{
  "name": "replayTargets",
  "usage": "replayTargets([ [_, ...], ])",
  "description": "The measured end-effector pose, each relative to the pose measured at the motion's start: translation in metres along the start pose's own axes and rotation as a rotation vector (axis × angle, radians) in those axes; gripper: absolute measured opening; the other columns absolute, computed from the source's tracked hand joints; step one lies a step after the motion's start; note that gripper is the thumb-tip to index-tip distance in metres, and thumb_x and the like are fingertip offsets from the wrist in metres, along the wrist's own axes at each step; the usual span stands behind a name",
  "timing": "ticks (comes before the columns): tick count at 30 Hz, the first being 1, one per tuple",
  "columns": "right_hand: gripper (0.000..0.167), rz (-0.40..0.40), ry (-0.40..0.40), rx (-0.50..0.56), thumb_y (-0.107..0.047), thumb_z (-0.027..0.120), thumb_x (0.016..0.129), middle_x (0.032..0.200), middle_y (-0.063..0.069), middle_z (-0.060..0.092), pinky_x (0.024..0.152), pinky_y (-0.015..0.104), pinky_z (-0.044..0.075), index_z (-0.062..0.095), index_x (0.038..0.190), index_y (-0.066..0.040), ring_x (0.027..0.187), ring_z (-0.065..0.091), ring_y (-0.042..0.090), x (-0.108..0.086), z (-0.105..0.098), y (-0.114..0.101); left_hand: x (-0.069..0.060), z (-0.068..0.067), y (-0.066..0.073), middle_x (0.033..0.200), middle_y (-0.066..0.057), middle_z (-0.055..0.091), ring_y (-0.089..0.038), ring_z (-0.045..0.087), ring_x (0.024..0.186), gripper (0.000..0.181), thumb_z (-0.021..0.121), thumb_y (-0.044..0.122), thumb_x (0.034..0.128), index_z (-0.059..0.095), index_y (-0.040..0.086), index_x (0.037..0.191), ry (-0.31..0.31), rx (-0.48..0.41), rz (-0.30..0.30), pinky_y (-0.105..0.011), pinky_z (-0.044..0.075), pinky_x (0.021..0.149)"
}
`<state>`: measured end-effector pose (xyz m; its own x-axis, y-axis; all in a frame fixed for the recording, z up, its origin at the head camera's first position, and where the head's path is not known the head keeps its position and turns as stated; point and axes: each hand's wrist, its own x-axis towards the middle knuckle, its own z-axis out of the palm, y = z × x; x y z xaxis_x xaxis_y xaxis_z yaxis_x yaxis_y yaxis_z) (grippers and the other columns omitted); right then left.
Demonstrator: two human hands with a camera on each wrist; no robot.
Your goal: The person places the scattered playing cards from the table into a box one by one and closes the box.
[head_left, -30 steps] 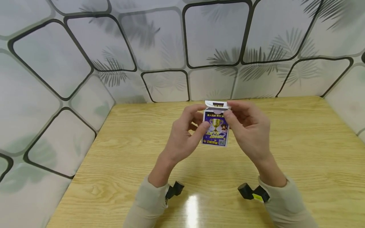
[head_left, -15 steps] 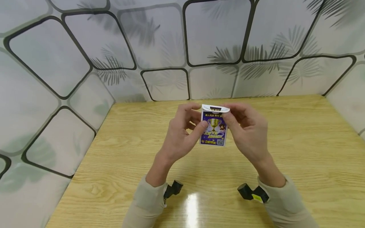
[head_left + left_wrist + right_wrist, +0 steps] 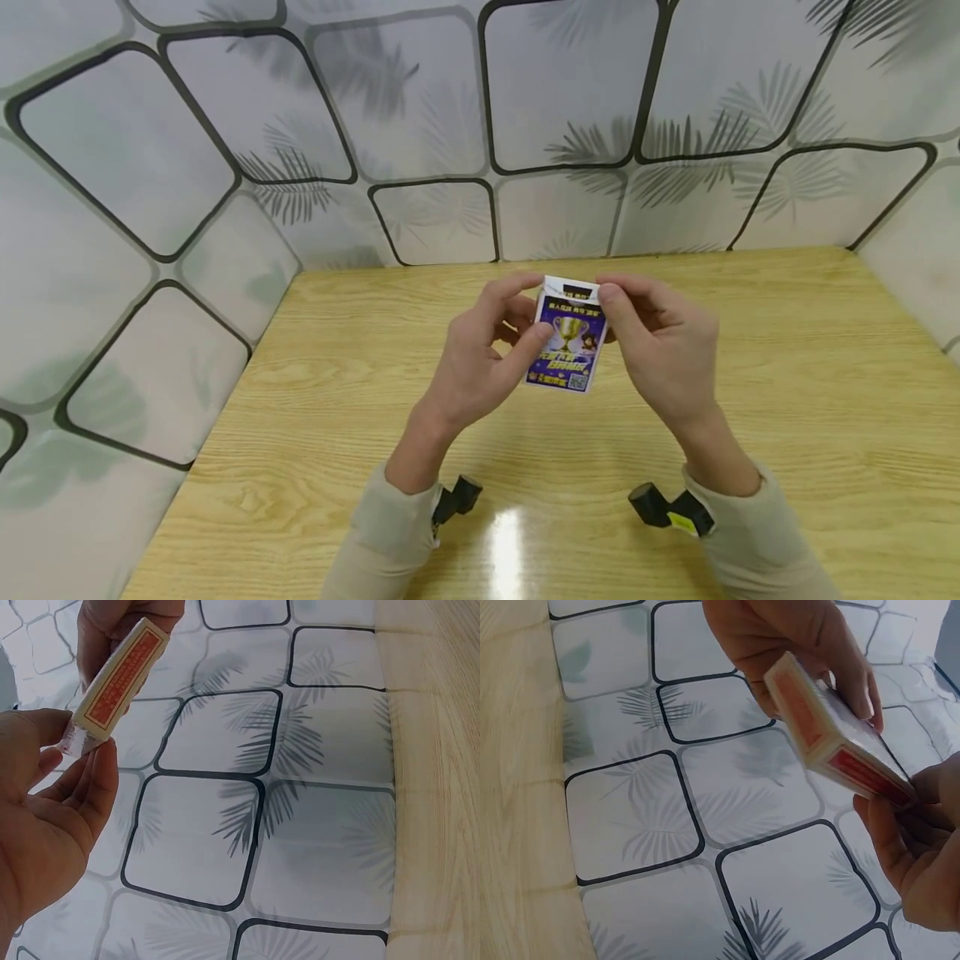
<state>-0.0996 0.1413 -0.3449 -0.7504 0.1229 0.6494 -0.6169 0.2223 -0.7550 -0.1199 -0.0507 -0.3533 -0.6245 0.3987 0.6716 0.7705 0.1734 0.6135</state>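
Observation:
Held above the table is a small playing card box [image 3: 567, 333], its purple face printed with a gold trophy. A white flap [image 3: 558, 285] lies across its top end. My left hand [image 3: 480, 350] pinches the box by its left side, thumb on the purple face. At the upper right corner my right hand [image 3: 667, 346] pinches the box, with its thumb over the flap's end. In the left wrist view, the box's narrow side [image 3: 120, 679] is red with a pale border. The right wrist view shows red narrow panels [image 3: 862, 776] too; the fingers behind the box are partly hidden.
Below the hands spreads a wood-grain table [image 3: 337, 417]. A pale wall covering [image 3: 420, 108] with dark outlines and leaf patterns rises behind it and along both sides. Small black wrist cameras [image 3: 456, 497] sit at the sleeve cuffs.
The flap, raised a second ago, now lies flatter over the box's top. My right thumb has shifted up onto it. The box has tilted slightly, its top leaning right.

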Motion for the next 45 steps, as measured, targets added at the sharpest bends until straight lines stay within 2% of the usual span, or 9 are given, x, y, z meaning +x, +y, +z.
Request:
replayTargets([
  [4, 0.013, 0.083, -0.034, -0.048, -0.001, 0.063, 0.095, 0.085, -0.014, 0.071, 0.058, 0.019, 0.054, 0.073, 0.100, 0.007, 0.063, 0.066, 0.007, 0.003, -0.008, -0.005, 0.000, 0.001, -0.001, 0.093, -0.012, 0.070, -0.013, 0.061, 0.074, 0.047, 0.064, 0.001, 0.0942, 0.045, 0.005, 0.137, -0.036, 0.016, 0.005, -0.024, 0.053, 0.064],
  [8, 0.014, 0.124, -0.068, -0.082, -0.002, 0.063, 0.096, 0.083, -0.017, 0.070, 0.056, 0.021, 0.055, 0.072, 0.098, 0.008, 0.063, 0.067, 0.007, 0.004, -0.013, -0.007, 0.001, 0.001, 0.000, 0.093, -0.012, 0.070, -0.013, 0.062, 0.074, 0.046, 0.064, 0.000, 0.0945, 0.048, 0.003, 0.137, -0.055, 0.013, 0.004, -0.023, 0.054, 0.066],
  [12, 0.014, 0.145, -0.101, -0.109, -0.003, 0.063, 0.096, 0.083, -0.007, 0.072, 0.056, 0.022, 0.055, 0.072, 0.098, 0.007, 0.064, 0.068, 0.007, 0.005, -0.015, -0.008, 0.000, 0.002, -0.001, 0.093, -0.012, 0.070, -0.012, 0.062, 0.074, 0.046, 0.064, 0.000, 0.0943, 0.049, 0.002, 0.138, -0.070, 0.020, 0.008, -0.022, 0.054, 0.066],
  [16, 0.012, 0.140, -0.141, -0.123, -0.002, 0.063, 0.096, 0.084, 0.011, 0.073, 0.056, 0.023, 0.055, 0.071, 0.098, 0.007, 0.064, 0.068, 0.007, 0.005, -0.018, -0.008, -0.001, 0.002, -0.001, 0.092, -0.012, 0.069, -0.012, 0.061, 0.073, 0.046, 0.064, 0.000, 0.0946, 0.048, 0.002, 0.138, -0.083, 0.029, 0.010, -0.021, 0.054, 0.066],
  [19, 0.010, 0.125, -0.182, -0.118, 0.001, 0.063, 0.095, 0.084, 0.017, 0.072, 0.055, 0.024, 0.056, 0.071, 0.097, 0.007, 0.062, 0.068, 0.008, 0.006, -0.021, -0.007, -0.001, 0.001, 0.000, 0.091, -0.012, 0.069, -0.012, 0.061, 0.072, 0.045, 0.064, 0.000, 0.0946, 0.049, 0.001, 0.137, -0.090, 0.027, 0.012, -0.021, 0.053, 0.065],
  [28, 0.012, 0.095, -0.288, -0.099, 0.008, 0.065, 0.091, 0.085, 0.006, 0.073, 0.056, 0.025, 0.056, 0.073, 0.098, 0.004, 0.063, 0.068, 0.009, 0.007, -0.028, -0.004, -0.002, 0.001, 0.000, 0.090, -0.011, 0.068, -0.011, 0.060, 0.072, 0.050, 0.064, 0.001, 0.0944, 0.046, 0.001, 0.141, -0.114, 0.005, -0.007, -0.021, 0.053, 0.062],
  [35, 0.015, 0.102, -0.330, -0.113, 0.007, 0.064, 0.092, 0.091, 0.013, 0.073, 0.059, 0.023, 0.056, 0.074, 0.102, 0.003, 0.065, 0.068, 0.009, 0.007, -0.029, -0.005, -0.002, 0.000, 0.000, 0.090, -0.010, 0.068, -0.011, 0.060, 0.073, 0.050, 0.063, 0.003, 0.0960, 0.047, 0.002, 0.143, -0.138, 0.004, -0.033, -0.022, 0.053, 0.062],
  [40, 0.016, 0.125, -0.376, -0.111, 0.003, 0.066, 0.093, 0.094, 0.011, 0.073, 0.063, 0.023, 0.057, 0.075, 0.106, 0.000, 0.071, 0.069, 0.010, 0.006, -0.031, -0.006, -0.003, 0.000, 0.000, 0.091, -0.011, 0.070, -0.011, 0.062, 0.074, 0.040, 0.063, 0.003, 0.0960, 0.052, 0.003, 0.135, -0.106, -0.008, -0.052, -0.023, 0.054, 0.063],
  [45, 0.027, 0.096, -0.427, -0.081, 0.007, 0.071, 0.087, 0.099, 0.008, 0.073, 0.067, 0.023, 0.057, 0.072, 0.113, -0.002, 0.084, 0.068, 0.011, 0.006, -0.029, -0.004, -0.003, 0.000, 0.000, 0.091, -0.011, 0.070, -0.013, 0.062, 0.074, 0.036, 0.062, 0.003, 0.0962, 0.054, 0.003, 0.131, -0.062, -0.023, -0.066, -0.025, 0.054, 0.062],
])
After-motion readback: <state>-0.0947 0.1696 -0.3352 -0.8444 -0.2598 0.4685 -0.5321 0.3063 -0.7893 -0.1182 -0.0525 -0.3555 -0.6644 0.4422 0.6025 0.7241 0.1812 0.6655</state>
